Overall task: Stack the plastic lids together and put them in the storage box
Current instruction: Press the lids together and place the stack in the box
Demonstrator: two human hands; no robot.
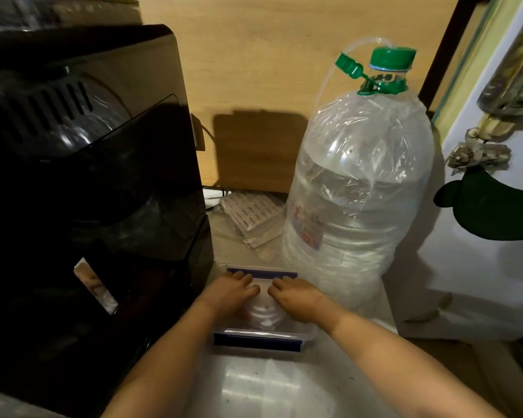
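1. Head view: your left hand and right hand both lie palm-down on top of the storage box, fingers stretched flat and gripping nothing.
2. You can see the stacked plastic lids as pale white rounds through the clear cover, inside the box, between your two hands.
3. Your box sits on the pale desk, with a dark blue clip along its near edge and another along the far edge.
4. To your left a large black appliance stands just beside the box.
5. To the right and behind it stands a big clear water bottle with a green cap, wrapped in thin plastic film.
6. Between appliance and bottle lies a flat packet in clear wrap.
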